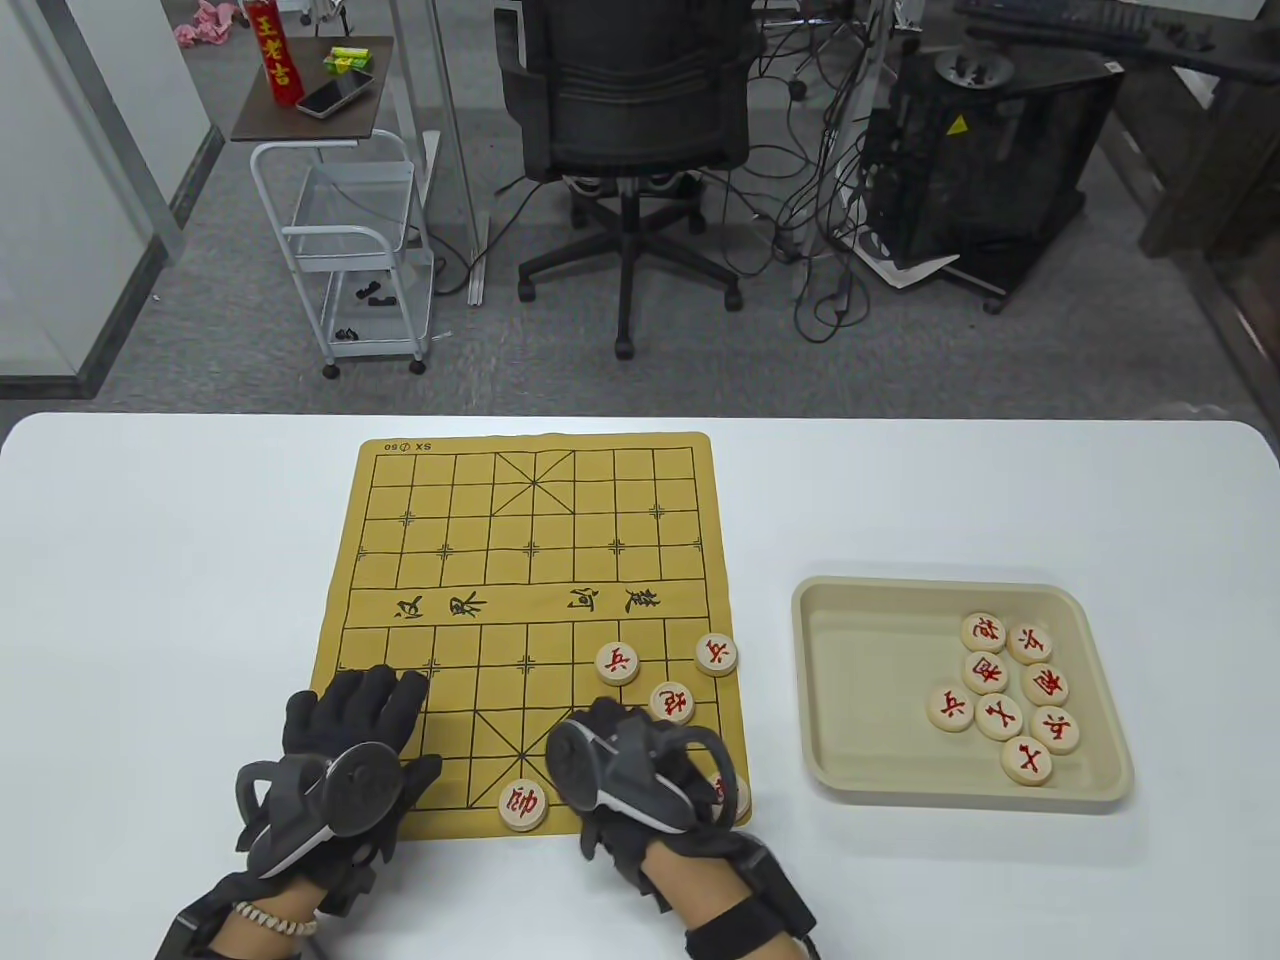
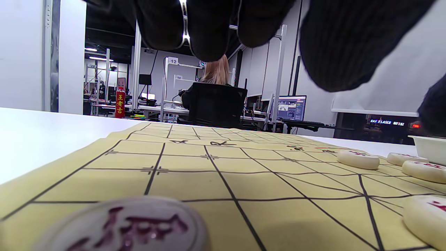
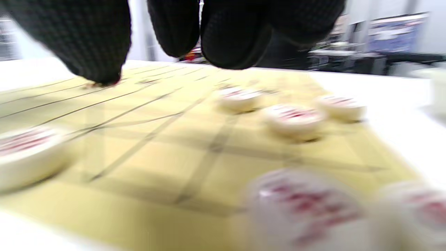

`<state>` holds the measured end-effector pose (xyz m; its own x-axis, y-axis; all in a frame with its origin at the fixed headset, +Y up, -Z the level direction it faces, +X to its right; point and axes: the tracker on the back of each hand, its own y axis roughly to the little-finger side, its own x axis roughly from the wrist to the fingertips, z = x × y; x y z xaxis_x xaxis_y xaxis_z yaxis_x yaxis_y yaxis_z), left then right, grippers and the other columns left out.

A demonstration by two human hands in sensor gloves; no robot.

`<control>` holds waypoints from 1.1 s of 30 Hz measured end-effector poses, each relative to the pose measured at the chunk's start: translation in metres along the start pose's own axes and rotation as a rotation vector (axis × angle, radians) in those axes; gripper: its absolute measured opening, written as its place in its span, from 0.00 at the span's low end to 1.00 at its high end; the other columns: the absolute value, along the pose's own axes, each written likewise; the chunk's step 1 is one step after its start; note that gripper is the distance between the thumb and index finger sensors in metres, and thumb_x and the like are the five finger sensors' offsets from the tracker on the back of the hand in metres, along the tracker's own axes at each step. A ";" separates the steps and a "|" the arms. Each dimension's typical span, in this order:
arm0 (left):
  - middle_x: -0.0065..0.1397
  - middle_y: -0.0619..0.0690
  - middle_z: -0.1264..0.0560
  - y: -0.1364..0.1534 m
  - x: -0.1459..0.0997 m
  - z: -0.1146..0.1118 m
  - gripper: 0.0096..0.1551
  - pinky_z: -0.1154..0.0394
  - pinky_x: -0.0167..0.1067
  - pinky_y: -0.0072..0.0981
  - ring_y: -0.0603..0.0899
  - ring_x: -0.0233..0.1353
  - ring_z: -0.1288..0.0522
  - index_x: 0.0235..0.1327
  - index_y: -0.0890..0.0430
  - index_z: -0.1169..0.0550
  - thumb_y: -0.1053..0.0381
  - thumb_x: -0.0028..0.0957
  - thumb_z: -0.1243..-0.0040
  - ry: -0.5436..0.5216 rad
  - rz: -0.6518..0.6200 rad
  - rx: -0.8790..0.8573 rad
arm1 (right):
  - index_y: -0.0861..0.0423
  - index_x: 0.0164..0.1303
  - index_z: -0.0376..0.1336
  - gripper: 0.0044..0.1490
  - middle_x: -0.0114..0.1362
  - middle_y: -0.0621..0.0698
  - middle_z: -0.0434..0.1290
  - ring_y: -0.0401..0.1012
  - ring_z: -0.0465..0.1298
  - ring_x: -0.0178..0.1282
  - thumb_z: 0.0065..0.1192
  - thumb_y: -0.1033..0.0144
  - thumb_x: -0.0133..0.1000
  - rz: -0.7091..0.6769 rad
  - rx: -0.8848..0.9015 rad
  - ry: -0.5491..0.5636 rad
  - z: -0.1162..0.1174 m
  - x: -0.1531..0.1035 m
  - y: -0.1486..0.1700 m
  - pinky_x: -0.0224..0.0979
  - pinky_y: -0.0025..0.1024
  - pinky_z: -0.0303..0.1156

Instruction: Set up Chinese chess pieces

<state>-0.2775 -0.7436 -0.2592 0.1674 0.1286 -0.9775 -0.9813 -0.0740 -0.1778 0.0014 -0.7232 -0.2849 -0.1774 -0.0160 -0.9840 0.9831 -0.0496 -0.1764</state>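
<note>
The yellow chess board point(image 1: 520, 560) lies mid-table. Red-lettered round pieces stand on its near right part: two point(image 1: 617, 662) point(image 1: 717, 654) in one row, one point(image 1: 672, 702) nearer, one point(image 1: 523, 804) on the near edge line. My left hand point(image 1: 370, 710) lies flat and spread on the board's near left corner, holding nothing. In the left wrist view its fingers point(image 2: 209, 31) hover above a piece point(image 2: 122, 226) that lies under the hand. My right hand point(image 1: 625, 735) is over the near right part, its fingers point(image 3: 233, 38) empty. It partly hides another piece point(image 1: 730, 792).
A beige tray point(image 1: 830, 700) at the right holds several more red pieces point(image 1: 998, 716). The white table point(image 1: 150, 600) surrounds the board. Beyond the far edge are an office chair point(image 1: 630, 100) and a small cart point(image 1: 350, 240).
</note>
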 end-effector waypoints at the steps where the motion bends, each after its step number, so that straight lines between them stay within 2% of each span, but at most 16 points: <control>1: 0.85 0.57 0.38 0.000 0.000 0.000 0.50 0.47 0.73 0.76 0.72 0.83 0.37 0.79 0.44 0.39 0.34 0.42 0.34 0.000 0.000 -0.001 | 0.47 0.71 0.66 0.43 0.78 0.55 0.71 0.41 0.80 0.61 0.79 0.46 0.46 0.066 -0.008 0.001 -0.005 0.003 0.018 0.60 0.39 0.77; 3: 0.85 0.57 0.37 -0.001 0.000 0.000 0.50 0.47 0.73 0.76 0.72 0.83 0.37 0.79 0.44 0.39 0.34 0.42 0.34 0.000 0.001 0.003 | 0.47 0.73 0.65 0.43 0.80 0.57 0.68 0.45 0.78 0.65 0.78 0.46 0.48 0.244 -0.086 -0.036 -0.010 0.013 0.062 0.63 0.43 0.75; 5: 0.85 0.57 0.38 -0.002 0.001 -0.002 0.50 0.47 0.73 0.76 0.72 0.83 0.37 0.79 0.44 0.39 0.34 0.42 0.34 0.007 -0.001 0.013 | 0.47 0.73 0.65 0.43 0.80 0.56 0.68 0.45 0.78 0.66 0.77 0.46 0.48 0.357 -0.221 -0.084 -0.012 0.020 0.103 0.64 0.43 0.75; 7: 0.85 0.57 0.38 -0.004 0.001 -0.002 0.50 0.47 0.73 0.76 0.72 0.83 0.37 0.79 0.44 0.39 0.34 0.42 0.34 0.010 -0.004 0.017 | 0.47 0.73 0.66 0.41 0.80 0.56 0.68 0.45 0.78 0.66 0.78 0.49 0.48 0.460 -0.292 -0.062 -0.013 0.023 0.139 0.64 0.43 0.75; 9: 0.85 0.57 0.38 -0.005 0.001 -0.002 0.50 0.47 0.73 0.76 0.72 0.83 0.37 0.79 0.44 0.39 0.34 0.42 0.34 0.010 -0.006 0.018 | 0.47 0.73 0.66 0.42 0.80 0.55 0.68 0.45 0.77 0.66 0.79 0.51 0.48 0.535 -0.326 -0.095 -0.012 0.025 0.168 0.65 0.44 0.75; 11: 0.85 0.57 0.38 -0.004 0.002 -0.003 0.50 0.47 0.73 0.76 0.72 0.83 0.38 0.79 0.44 0.39 0.34 0.42 0.34 0.012 -0.005 0.019 | 0.47 0.73 0.65 0.42 0.80 0.54 0.68 0.44 0.77 0.66 0.79 0.51 0.48 0.616 -0.363 -0.174 -0.007 0.025 0.196 0.65 0.44 0.75; 14: 0.85 0.57 0.38 -0.003 0.002 -0.003 0.50 0.47 0.73 0.76 0.72 0.83 0.37 0.79 0.44 0.39 0.34 0.42 0.34 0.016 -0.001 0.014 | 0.48 0.73 0.65 0.42 0.80 0.54 0.68 0.45 0.76 0.67 0.78 0.50 0.48 0.692 -0.346 -0.252 0.004 0.024 0.223 0.66 0.44 0.74; 19: 0.85 0.57 0.38 -0.003 0.002 -0.003 0.50 0.46 0.73 0.76 0.72 0.83 0.37 0.79 0.44 0.39 0.34 0.42 0.34 0.021 -0.001 0.013 | 0.49 0.72 0.66 0.40 0.78 0.54 0.69 0.44 0.77 0.66 0.77 0.52 0.50 0.737 -0.322 -0.303 0.018 0.021 0.241 0.66 0.44 0.75; 21: 0.85 0.57 0.38 -0.004 0.002 -0.004 0.50 0.46 0.73 0.76 0.72 0.83 0.37 0.79 0.44 0.39 0.34 0.42 0.34 0.024 -0.003 0.016 | 0.48 0.70 0.66 0.38 0.77 0.53 0.70 0.43 0.77 0.65 0.78 0.53 0.49 0.732 -0.346 -0.262 0.020 0.021 0.243 0.65 0.44 0.75; 25: 0.85 0.57 0.38 -0.003 0.003 -0.006 0.50 0.46 0.73 0.76 0.72 0.83 0.37 0.79 0.44 0.40 0.34 0.42 0.35 0.039 -0.002 0.016 | 0.47 0.70 0.65 0.39 0.78 0.51 0.69 0.42 0.77 0.66 0.80 0.52 0.48 0.725 -0.357 -0.277 0.019 0.016 0.248 0.66 0.42 0.75; 26: 0.85 0.57 0.38 -0.003 0.003 -0.006 0.50 0.46 0.73 0.76 0.72 0.83 0.37 0.79 0.44 0.40 0.34 0.42 0.35 0.042 0.000 0.016 | 0.43 0.69 0.65 0.38 0.78 0.51 0.69 0.42 0.77 0.66 0.80 0.52 0.48 0.723 -0.346 -0.281 0.018 0.015 0.248 0.66 0.42 0.75; 33: 0.85 0.57 0.37 -0.003 0.003 -0.006 0.50 0.46 0.73 0.76 0.72 0.83 0.37 0.79 0.44 0.40 0.34 0.42 0.35 0.052 0.004 0.017 | 0.44 0.68 0.64 0.39 0.77 0.51 0.70 0.39 0.79 0.62 0.80 0.51 0.47 0.707 -0.265 -0.294 0.015 0.014 0.255 0.63 0.39 0.77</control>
<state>-0.2731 -0.7494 -0.2620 0.1680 0.0771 -0.9828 -0.9833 -0.0578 -0.1726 0.2488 -0.7510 -0.3435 0.5217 -0.2183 -0.8247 0.8387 0.3080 0.4491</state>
